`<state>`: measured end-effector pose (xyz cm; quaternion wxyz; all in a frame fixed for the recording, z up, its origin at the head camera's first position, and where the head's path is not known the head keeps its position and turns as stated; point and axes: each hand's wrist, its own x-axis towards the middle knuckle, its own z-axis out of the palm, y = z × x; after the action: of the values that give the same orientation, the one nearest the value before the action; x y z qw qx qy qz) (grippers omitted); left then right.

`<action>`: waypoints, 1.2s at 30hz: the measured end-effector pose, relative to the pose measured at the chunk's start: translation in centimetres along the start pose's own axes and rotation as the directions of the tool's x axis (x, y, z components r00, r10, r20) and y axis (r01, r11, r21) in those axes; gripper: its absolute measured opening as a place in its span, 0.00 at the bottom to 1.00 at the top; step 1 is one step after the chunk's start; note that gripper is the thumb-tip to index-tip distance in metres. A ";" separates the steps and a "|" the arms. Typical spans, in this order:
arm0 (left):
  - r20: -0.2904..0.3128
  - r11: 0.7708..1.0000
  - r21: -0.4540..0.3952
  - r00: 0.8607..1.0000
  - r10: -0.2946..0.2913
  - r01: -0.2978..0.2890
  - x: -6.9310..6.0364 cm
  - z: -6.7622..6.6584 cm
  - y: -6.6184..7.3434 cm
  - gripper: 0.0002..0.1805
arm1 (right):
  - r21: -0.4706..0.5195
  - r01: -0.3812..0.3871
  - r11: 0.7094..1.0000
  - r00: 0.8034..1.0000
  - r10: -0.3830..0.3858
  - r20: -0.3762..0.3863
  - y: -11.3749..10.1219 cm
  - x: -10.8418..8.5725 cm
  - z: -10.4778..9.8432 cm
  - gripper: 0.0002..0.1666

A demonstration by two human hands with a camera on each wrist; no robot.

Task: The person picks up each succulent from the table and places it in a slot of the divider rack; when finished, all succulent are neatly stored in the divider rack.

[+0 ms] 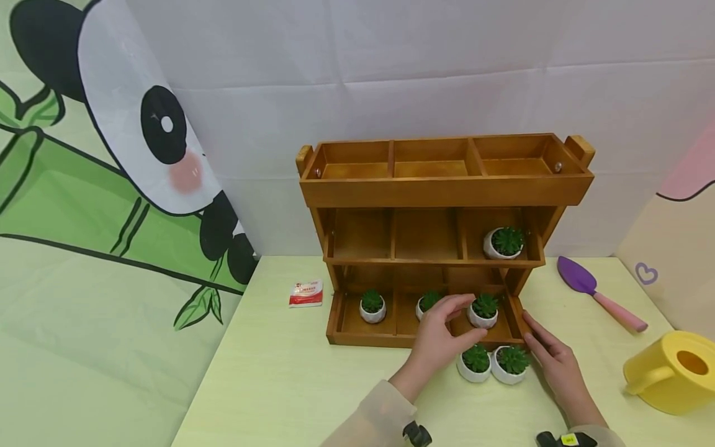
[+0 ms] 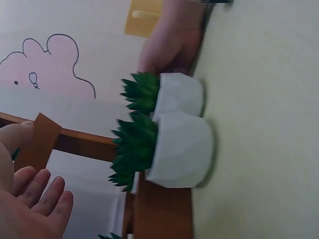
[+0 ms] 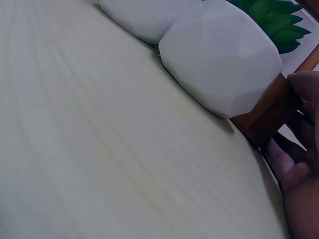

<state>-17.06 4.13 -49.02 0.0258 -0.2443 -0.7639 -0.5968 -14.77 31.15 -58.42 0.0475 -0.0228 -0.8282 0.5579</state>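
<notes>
2 succulents [image 1: 473,360] on counter [image 1: 290,385] by wooden shelf [image 1: 441,194], 3 in btm tier [image 1: 363,339], 1 in mid, my L hand [image 1: 438,335] released nr btm-R pot [image 1: 483,319], my R hand [image 1: 560,369] loose, touching shelf's R side

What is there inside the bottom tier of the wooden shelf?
Three potted plants: a left plant, a middle plant and a right plant. The left hand partly covers the middle one; anything fully behind it cannot be seen.
</notes>
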 end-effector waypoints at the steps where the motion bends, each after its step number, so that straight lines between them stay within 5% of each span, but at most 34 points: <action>1: 0.001 1.000 -0.002 1.000 -0.007 0.007 -0.3 0.1 -0.3 0.30 | -0.004 -0.003 1.000 1.000 0.003 0.001 0.0 0.0 0.0 0.34; 15: 0.020 0.988 -0.015 0.988 -0.155 0.155 -3.3 1.4 -3.5 0.28 | -0.037 -0.014 0.999 1.000 0.014 0.004 0.3 0.2 -0.1 0.35; 23: -0.004 0.991 0.013 0.991 -0.133 0.133 -4.3 1.5 -4.3 0.27 | -0.041 -0.017 0.999 1.000 0.017 0.005 0.3 0.2 -0.2 0.35; 36: 0.002 0.952 0.258 0.986 -0.169 0.162 -5.4 2.1 -5.5 0.30 | -0.021 -0.012 1.000 1.000 0.012 0.007 0.0 0.0 0.0 0.35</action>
<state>-13.98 3.23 -56.36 -0.0020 -0.1813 -0.8529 -0.4897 -14.77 31.16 -58.39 0.0410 -0.0263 -0.8340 0.5496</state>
